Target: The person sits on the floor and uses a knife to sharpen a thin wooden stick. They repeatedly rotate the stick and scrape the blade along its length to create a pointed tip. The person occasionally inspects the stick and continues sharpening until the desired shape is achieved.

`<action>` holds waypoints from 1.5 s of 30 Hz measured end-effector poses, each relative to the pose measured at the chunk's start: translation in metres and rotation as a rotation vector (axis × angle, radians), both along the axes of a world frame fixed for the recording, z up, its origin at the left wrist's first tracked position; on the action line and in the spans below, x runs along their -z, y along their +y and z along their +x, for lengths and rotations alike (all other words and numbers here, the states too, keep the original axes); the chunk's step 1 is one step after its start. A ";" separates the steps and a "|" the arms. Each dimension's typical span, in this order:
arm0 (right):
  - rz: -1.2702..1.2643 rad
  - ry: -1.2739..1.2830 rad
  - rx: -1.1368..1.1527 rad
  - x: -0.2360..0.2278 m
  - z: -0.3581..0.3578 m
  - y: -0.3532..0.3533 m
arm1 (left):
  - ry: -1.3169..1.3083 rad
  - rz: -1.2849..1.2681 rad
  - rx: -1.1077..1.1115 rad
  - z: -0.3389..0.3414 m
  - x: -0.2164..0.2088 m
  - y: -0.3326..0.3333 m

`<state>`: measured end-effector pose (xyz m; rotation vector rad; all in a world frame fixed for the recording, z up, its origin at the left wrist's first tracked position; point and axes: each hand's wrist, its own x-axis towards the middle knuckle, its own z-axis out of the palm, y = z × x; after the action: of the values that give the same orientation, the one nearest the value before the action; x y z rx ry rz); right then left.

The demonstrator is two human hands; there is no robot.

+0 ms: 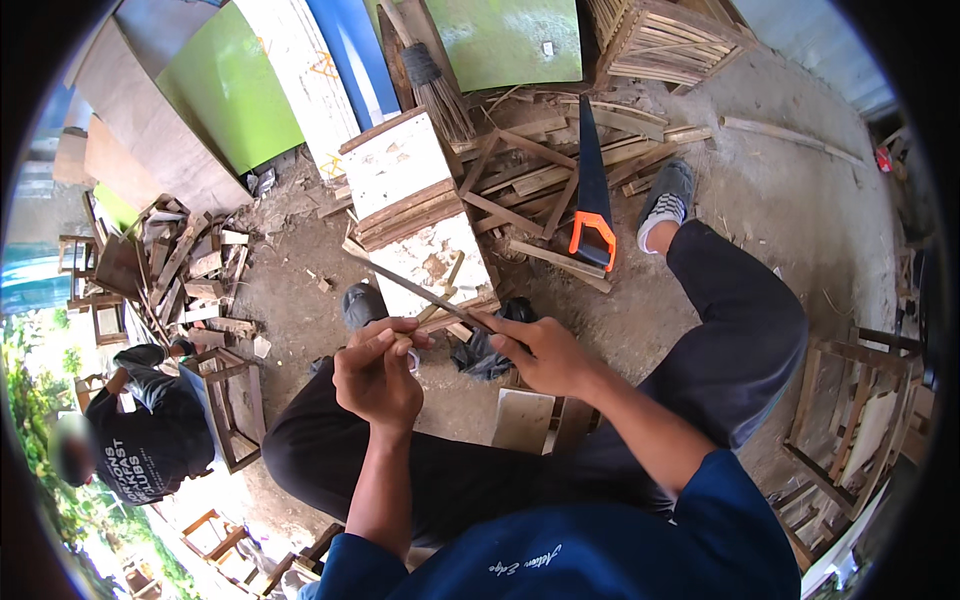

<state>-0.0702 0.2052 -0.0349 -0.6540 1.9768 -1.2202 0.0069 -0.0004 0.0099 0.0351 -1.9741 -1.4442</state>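
Thin, long wooden slat [415, 290], pale and weathered, runs slantwise between a seated person's two hands above the knees, its far end reaching out over a white-painted wooden block [425, 210] on the dirt floor [780, 200]. The left hand [378, 375] has its fingers curled together, thumb and forefinger pinched on the near end of the slat. The right hand [540, 350] closes its fingertips on the same slat just beside the left, thumb pressed along it. Both forearms come out of blue sleeves; the legs, in dark trousers, spread to either side, a grey shoe [665, 195] planted well out near the floor's far edge. An orange-handled handsaw [592, 200] with a dark blade lies across a loose heap of wooden strips [540, 170] beyond the block. A dark crumpled bag [485, 350] sits just under the hands. At the left edge, another person in a black shirt [140, 445] crouches beside a small wooden frame [232, 400].
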 end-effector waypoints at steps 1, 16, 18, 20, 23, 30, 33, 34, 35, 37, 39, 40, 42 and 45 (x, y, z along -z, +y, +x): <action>-0.001 0.105 -0.072 0.001 -0.015 0.001 | -0.009 0.019 -0.010 -0.004 0.002 -0.002; 0.121 0.428 -0.350 -0.003 -0.099 0.004 | 0.040 -0.227 0.061 -0.013 0.008 -0.008; 0.085 0.514 -0.378 -0.006 -0.096 0.000 | 0.017 -0.209 0.077 -0.013 0.005 -0.009; -0.011 0.549 -0.353 -0.008 -0.091 -0.001 | -0.004 -0.218 0.089 -0.013 0.004 -0.008; -0.116 0.527 -0.366 -0.001 -0.086 0.000 | 0.016 -0.220 0.142 -0.015 0.005 -0.004; 0.088 0.338 -0.296 0.031 -0.108 -0.002 | -0.002 -0.240 0.127 -0.019 0.004 -0.003; 0.067 0.434 -0.359 0.019 -0.107 0.005 | 0.013 -0.229 0.111 -0.019 0.006 -0.005; -0.002 0.455 -0.359 0.015 -0.103 0.005 | 0.010 -0.229 0.112 -0.018 0.007 -0.006; -0.073 0.477 -0.359 0.013 -0.098 0.006 | 0.032 -0.234 0.116 -0.018 0.008 -0.005; -0.103 0.508 -0.390 0.016 -0.091 0.004 | 0.029 -0.246 0.138 -0.017 0.008 -0.004; -0.084 0.425 -0.212 0.030 -0.091 -0.004 | 0.027 -0.247 0.171 -0.017 0.008 -0.002; -0.063 0.391 -0.132 0.038 -0.093 -0.007 | 0.032 -0.245 0.190 -0.018 0.008 -0.001; -0.023 0.437 -0.206 0.045 -0.103 -0.005 | 0.030 -0.251 0.185 -0.019 0.007 -0.001; 0.085 0.467 -0.321 0.042 -0.108 0.006 | 0.007 -0.230 0.102 -0.020 0.010 -0.004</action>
<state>-0.1779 0.2107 -0.0772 -1.2466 2.1668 -0.8337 -0.0126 -0.0044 0.0003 -0.1751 -2.1505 -1.2678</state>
